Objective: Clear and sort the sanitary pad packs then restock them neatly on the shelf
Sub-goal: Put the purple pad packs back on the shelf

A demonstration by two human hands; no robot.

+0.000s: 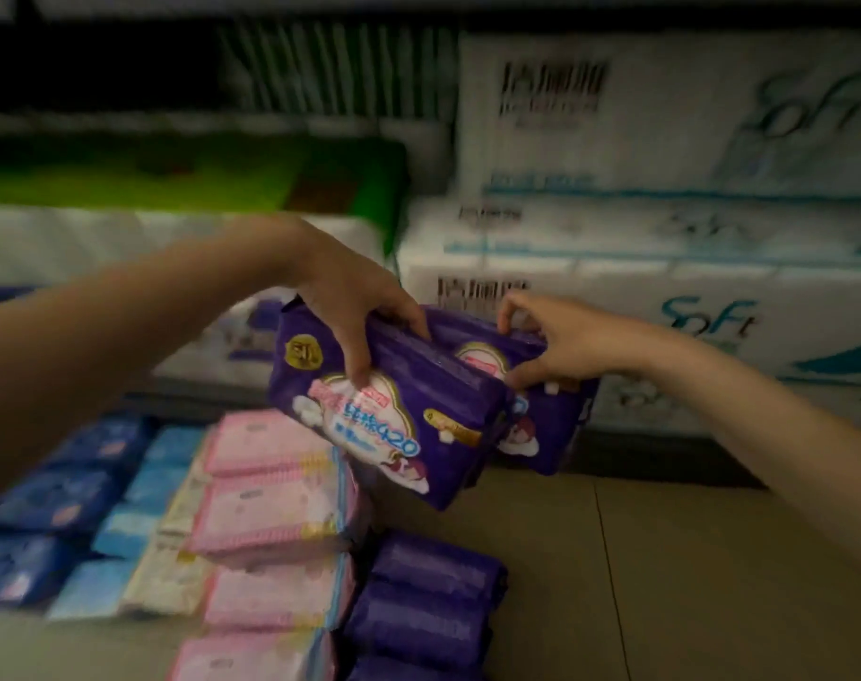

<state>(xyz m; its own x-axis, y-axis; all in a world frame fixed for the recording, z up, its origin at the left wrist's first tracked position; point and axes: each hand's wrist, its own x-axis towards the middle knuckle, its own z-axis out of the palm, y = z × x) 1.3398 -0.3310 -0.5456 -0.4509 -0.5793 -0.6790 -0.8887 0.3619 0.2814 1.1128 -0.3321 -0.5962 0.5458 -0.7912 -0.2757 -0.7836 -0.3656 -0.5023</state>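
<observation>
My left hand (354, 307) grips a purple sanitary pad pack (384, 415) from above, thumb on its printed front, and holds it in the air, tilted. Right behind it, my right hand (546, 341) grips a second purple pack (548, 425) by its top edge. The two packs touch. Below them lie rows of sorted packs on the floor: pink packs (276, 518), purple packs (428, 607), cream packs (173, 572), light blue packs (138, 523) and dark blue packs (50, 503).
White tissue bundles (664, 248) printed "Soft" are stacked at the back right, down to the floor. A green pack (182, 174) lies on white bundles (74, 243) at the back left. Tan tiled floor (664, 582) spreads to the right of the rows.
</observation>
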